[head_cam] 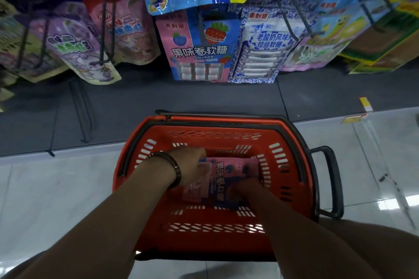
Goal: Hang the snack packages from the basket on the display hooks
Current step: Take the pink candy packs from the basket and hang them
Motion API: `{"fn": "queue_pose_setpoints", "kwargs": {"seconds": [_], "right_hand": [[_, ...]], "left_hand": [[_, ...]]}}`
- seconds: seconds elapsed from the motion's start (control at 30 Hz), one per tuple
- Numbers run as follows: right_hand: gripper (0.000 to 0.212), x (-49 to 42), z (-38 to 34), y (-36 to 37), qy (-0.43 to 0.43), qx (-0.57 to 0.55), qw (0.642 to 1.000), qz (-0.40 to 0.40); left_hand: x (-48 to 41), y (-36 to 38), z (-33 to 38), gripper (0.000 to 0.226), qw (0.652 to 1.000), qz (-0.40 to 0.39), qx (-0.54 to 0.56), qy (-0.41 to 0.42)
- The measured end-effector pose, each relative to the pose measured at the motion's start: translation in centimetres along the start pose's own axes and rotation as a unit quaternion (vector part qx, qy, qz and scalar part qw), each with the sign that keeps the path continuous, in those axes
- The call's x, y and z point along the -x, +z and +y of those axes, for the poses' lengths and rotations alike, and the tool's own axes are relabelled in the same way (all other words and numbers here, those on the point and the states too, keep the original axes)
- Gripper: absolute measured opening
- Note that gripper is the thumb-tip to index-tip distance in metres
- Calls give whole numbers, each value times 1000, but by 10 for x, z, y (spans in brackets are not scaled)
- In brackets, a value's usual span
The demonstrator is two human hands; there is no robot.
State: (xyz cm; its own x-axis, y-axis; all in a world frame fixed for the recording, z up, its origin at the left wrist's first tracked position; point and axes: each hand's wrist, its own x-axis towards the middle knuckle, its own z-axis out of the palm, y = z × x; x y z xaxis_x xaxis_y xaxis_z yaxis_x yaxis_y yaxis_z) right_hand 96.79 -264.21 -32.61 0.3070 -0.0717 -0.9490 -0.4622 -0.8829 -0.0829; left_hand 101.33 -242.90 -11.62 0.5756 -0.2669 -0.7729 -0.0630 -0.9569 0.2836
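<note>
A red plastic basket [283, 133] stands on the floor below the display. Inside it lies a pink and blue snack package [229, 172] with white characters. My left hand [192, 163], a dark bracelet at its wrist, reaches into the basket and its fingers curl round the package's left end. My right hand [247, 188] is deep in the basket on the package's lower right part; its fingers are hidden in shadow. Above, a matching pink and blue package [199, 52] hangs on a black display hook [200, 27].
Many other snack bags hang on hooks: purple and pink ones [74, 45] at left, a blue-and-white one [263, 45] at right, yellow-green ones [353, 29] further right. A dark base shelf [204, 97] runs under them. White floor tiles [56, 199] surround the basket.
</note>
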Motion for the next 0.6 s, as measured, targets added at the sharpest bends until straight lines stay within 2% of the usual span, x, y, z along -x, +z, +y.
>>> {"fn": "queue_pose_setpoints", "kwargs": {"seconds": [0.03,0.07,0.1,0.17,0.23,0.3,0.37,0.4,0.43,0.5,0.53,0.6], "right_hand": [[58,0,-2,-2,-50,12,999,-1],[61,17,-9,-11,-62,21,998,10],[59,20,-11,-15,-88,-20,995,31],[39,41,-16,-33,-155,-44,985,60],[18,65,-29,-58,-218,-6,975,35],[10,100,-47,-88,-262,80,962,-2],[10,133,-61,-118,-292,170,941,-14],[14,150,-66,-132,-311,216,926,-15],[14,170,-71,-145,-328,239,914,-7],[9,200,-74,-163,-365,236,900,1],[13,208,-72,-167,-385,210,898,15],[15,220,-61,-171,-416,90,904,41]], "left_hand": [[-1,1,-2,40,1000,3,10,-7],[-2,2,-3,43,1000,8,15,-12],[-2,3,-5,47,1000,13,14,-16],[-3,4,-7,53,999,29,14,-18],[-3,4,-9,64,997,61,40,-12],[1,2,-10,93,993,83,83,-9],[9,-5,-11,122,986,86,146,-12],[14,-10,-13,122,981,89,171,-5],[17,-15,-17,111,975,94,199,9],[23,-23,-22,64,955,100,274,57],[28,-26,-22,43,940,103,314,82],[33,-26,-19,22,904,128,392,109]]}}
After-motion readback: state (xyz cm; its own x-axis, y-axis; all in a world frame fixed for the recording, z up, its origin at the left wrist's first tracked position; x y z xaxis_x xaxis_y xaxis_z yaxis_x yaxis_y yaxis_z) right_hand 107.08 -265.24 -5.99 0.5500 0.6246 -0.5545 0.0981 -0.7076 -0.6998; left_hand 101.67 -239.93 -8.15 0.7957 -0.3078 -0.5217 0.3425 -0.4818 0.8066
